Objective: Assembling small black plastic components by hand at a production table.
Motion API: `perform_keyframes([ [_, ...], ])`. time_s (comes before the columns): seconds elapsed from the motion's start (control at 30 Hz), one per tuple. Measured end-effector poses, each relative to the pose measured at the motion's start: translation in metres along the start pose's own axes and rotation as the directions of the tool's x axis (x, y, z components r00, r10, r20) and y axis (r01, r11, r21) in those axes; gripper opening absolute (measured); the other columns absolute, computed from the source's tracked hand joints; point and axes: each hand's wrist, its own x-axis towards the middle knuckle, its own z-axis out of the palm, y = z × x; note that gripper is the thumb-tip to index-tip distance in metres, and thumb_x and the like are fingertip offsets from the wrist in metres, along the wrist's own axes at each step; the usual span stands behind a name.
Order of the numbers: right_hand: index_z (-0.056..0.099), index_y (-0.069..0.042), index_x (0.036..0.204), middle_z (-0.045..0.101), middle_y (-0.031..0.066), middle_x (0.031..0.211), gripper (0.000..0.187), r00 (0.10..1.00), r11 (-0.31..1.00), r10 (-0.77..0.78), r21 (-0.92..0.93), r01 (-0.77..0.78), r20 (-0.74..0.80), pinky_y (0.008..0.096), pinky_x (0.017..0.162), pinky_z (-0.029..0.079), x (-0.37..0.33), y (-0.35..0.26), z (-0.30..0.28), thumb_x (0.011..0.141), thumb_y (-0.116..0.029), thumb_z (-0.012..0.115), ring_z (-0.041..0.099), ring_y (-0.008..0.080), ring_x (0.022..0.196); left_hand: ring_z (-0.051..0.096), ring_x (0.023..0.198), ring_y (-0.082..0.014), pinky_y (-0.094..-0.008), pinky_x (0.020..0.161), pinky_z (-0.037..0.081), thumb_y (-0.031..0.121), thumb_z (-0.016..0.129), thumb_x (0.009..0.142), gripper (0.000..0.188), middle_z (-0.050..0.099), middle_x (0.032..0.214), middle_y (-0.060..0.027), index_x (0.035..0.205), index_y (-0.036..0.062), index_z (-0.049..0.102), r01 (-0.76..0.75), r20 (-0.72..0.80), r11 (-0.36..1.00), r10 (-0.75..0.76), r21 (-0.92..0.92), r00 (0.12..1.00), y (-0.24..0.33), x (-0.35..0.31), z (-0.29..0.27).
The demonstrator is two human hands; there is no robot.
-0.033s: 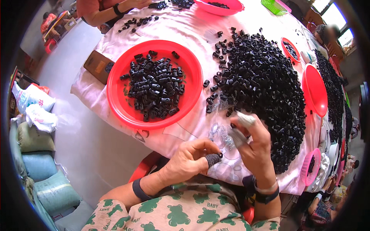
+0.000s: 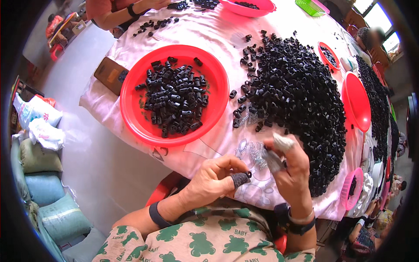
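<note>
Nothing is being shifted since the earlier frame. A small black plastic piece [image 2: 248,174] is being pinched in the left hand [image 2: 214,181], its fingers closed on it, by a sleeved thumb. Right hand [image 2: 291,168] fingers are being held apart above the wire springs [image 2: 251,150], seemingly to pick one. Finished-looking black pieces are being collected in the red basin [image 2: 131,105], beside the loose black heap [image 2: 301,100].

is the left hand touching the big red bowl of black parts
Apart. The head view shows the left hand near the table edge, with pink cloth visible between it and the red bowl.
</note>
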Motion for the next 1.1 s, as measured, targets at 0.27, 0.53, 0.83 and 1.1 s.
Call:
perform_keyframes([
  [0.27,0.066,-0.001,0.109,0.056,0.0056,0.101,0.032,0.971,0.882,0.241,0.414,-0.224,0.013,0.0224,0.08,0.046,-0.068,0.004,0.006,0.079,0.01,0.066,0.059,0.0131,0.09,0.059,0.061,-0.0083,-0.0166,0.049,0.044,0.014,0.063,0.091,0.026,0.067,0.1,-0.0155,0.11,-0.0022,0.057,0.142,0.042,0.988,-0.139,-0.057,0.989,-0.003,0.001,0.003],
  [0.53,0.066,-0.003,0.109,0.056,0.0052,0.096,0.035,0.982,0.9,0.187,0.404,-0.164,-0.017,0.0237,0.077,0.048,-0.067,0.009,0.007,0.075,0.006,0.073,0.06,0.0131,0.087,0.06,0.064,-0.0064,-0.0165,0.049,0.045,0.013,0.064,0.091,0.023,0.068,0.094,-0.0093,0.108,0.0,0.06,0.212,0.004,0.977,-0.212,0.031,0.977,0.0,0.002,0.009],
  [0.83,0.066,-0.005,0.108,0.062,0.0091,0.094,0.039,0.996,0.959,0.089,0.271,-0.081,-0.017,0.0279,0.069,0.05,-0.06,0.01,0.013,0.071,-0.001,0.077,0.063,0.0192,0.082,0.06,0.063,-0.006,-0.0169,0.049,0.045,0.012,0.064,0.09,0.023,0.065,0.085,-0.0032,0.11,0.0004,0.061,0.196,-0.048,0.975,-0.191,0.107,0.98,-0.001,0.0,0.01],
  [1.1,0.067,-0.005,0.11,0.064,0.0083,0.093,0.04,0.998,0.978,0.049,0.202,-0.054,0.026,0.0272,0.075,0.049,-0.056,0.005,0.009,0.072,-0.001,0.076,0.062,0.0187,0.085,0.06,0.062,-0.0063,-0.0168,0.049,0.045,0.014,0.062,0.092,0.023,0.065,0.084,-0.0045,0.111,0.0006,0.06,0.226,-0.04,0.967,-0.223,0.114,0.974,0.001,0.001,0.009],
])
